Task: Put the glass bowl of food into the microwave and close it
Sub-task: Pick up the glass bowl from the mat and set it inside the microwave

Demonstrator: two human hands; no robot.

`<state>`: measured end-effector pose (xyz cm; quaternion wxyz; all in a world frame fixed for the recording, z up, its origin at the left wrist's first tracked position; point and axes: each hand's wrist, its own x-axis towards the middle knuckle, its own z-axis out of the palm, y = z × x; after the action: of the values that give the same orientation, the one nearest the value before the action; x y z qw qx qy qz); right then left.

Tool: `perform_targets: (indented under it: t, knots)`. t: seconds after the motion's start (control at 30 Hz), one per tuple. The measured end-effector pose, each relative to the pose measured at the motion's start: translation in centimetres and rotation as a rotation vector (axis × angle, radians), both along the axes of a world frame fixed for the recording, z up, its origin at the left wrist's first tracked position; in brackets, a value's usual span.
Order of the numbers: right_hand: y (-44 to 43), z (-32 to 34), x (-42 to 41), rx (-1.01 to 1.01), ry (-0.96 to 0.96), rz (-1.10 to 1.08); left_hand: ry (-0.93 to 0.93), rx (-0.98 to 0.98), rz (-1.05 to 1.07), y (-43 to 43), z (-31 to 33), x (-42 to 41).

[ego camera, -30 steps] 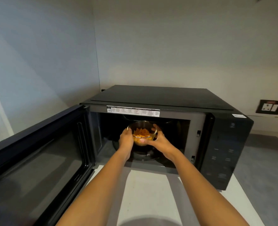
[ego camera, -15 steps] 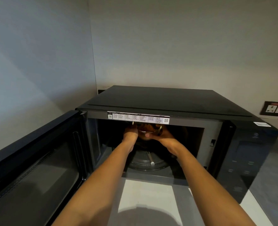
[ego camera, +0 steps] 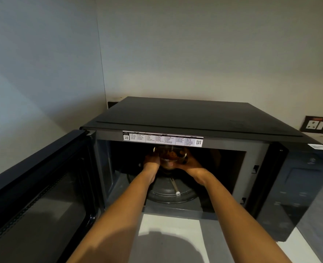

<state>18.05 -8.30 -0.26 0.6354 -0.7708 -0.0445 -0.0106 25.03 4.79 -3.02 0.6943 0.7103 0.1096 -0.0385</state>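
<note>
Black microwave [ego camera: 194,118], white-and-black label strip [ego camera: 162,138], orange-brown food [ego camera: 171,155], clear glass bowl [ego camera: 168,162]

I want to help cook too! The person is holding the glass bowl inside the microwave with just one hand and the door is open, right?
Not quite. The head view shows both hands on the glass bowl: the left hand and the right hand cup it from either side inside the microwave. The door is open, as you said.

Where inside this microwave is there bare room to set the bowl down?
The turntable lies bare between the cavity's side walls. The top is crowded: both hands, left hand and right hand, hold the glass bowl just under the label strip.
</note>
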Motion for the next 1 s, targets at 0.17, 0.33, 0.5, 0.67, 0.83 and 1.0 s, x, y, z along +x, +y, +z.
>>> perform_targets:
  t: [0.17,0.33,0.5,0.67,0.83,1.0]
  knots:
    - [-0.2,-0.8,0.4,0.005,0.027,0.0,0.022,-0.023,-0.011,-0.3,-0.3,-0.4]
    - [-0.2,-1.1,0.4,-0.014,0.057,-0.016,0.025,-0.047,0.006,-0.3,-1.2,0.0]
    - [-0.1,-1.0,0.3,-0.032,0.069,-0.025,-0.006,-0.024,-0.007,-0.3,-1.4,0.1]
    - [0.0,-1.1,0.0,-0.027,0.081,-0.033,-0.013,-0.029,-0.009,-0.3,-2.0,0.3]
    - [0.1,-1.2,0.1,-0.013,0.08,-0.037,-0.019,-0.045,-0.018,-0.2,-1.9,0.4]
    - [0.1,-1.3,0.2,-0.027,0.094,-0.041,-0.025,-0.056,-0.021,0.0,-2.0,0.3]
